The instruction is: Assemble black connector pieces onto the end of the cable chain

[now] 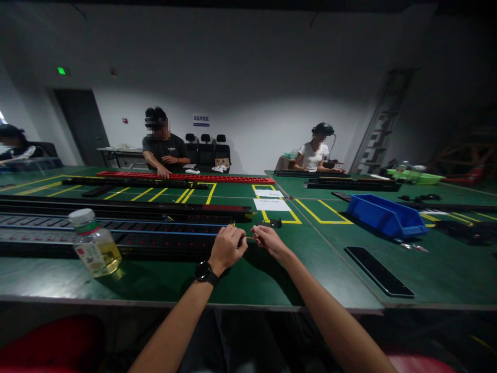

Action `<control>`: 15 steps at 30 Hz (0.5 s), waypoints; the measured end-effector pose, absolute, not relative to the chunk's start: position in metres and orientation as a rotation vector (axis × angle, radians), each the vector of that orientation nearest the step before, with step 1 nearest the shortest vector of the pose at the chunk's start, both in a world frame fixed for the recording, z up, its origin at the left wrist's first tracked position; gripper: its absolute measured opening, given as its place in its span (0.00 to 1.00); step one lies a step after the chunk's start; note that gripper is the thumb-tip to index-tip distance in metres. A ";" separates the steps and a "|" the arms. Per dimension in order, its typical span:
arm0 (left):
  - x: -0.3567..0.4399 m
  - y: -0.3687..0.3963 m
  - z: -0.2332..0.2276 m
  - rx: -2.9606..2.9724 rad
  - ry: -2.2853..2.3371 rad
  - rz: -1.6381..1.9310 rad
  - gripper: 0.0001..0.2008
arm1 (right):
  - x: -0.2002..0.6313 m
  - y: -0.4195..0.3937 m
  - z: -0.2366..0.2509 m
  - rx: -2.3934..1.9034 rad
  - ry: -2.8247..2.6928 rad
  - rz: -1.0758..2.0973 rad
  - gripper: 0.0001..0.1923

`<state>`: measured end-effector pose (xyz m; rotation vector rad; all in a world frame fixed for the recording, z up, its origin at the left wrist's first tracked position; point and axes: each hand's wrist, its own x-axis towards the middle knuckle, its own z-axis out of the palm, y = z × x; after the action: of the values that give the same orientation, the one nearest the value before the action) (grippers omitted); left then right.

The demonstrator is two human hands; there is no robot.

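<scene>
My left hand (229,247), with a dark watch (203,271) on its wrist, is closed at the right end of a long black rail (171,241) that has rows of small red marks. My right hand (267,241) is closed in a pinch just to the right of it. Between the two hands runs a thin yellowish wire (249,238), its near end at my right fingertips. What my left fingers grip is hidden by the hand. A small flat black part (275,223) lies just behind my right hand.
A bottle of yellow liquid (95,246) stands at left. To the right are a blue bin (384,215) and a dark tablet (378,270). White papers (272,204) and a red rail (186,176) lie farther back. Other people work across the table.
</scene>
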<state>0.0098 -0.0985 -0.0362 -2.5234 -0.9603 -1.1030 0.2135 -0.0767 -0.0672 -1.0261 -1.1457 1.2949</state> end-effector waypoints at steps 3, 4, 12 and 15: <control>0.010 -0.098 -0.037 -2.508 -0.986 -1.152 0.02 | 0.218 -0.072 -0.071 -1.090 -1.026 1.213 0.26; 0.010 -0.098 -0.037 -2.511 -0.989 -1.150 0.02 | 0.219 -0.071 -0.072 -1.096 -0.998 1.199 0.25; 0.009 -0.099 -0.036 -2.540 -1.014 -1.107 0.03 | 0.218 -0.070 -0.075 -1.118 -0.976 1.180 0.17; 0.010 -0.100 -0.036 -2.545 -1.013 -1.124 0.04 | 0.218 -0.069 -0.073 -1.156 -1.026 1.176 0.17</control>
<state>0.0099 -0.1002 -0.0361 -2.5453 -1.0127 -1.1238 0.2181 -0.0688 -0.0734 -1.1559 -1.0262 1.1764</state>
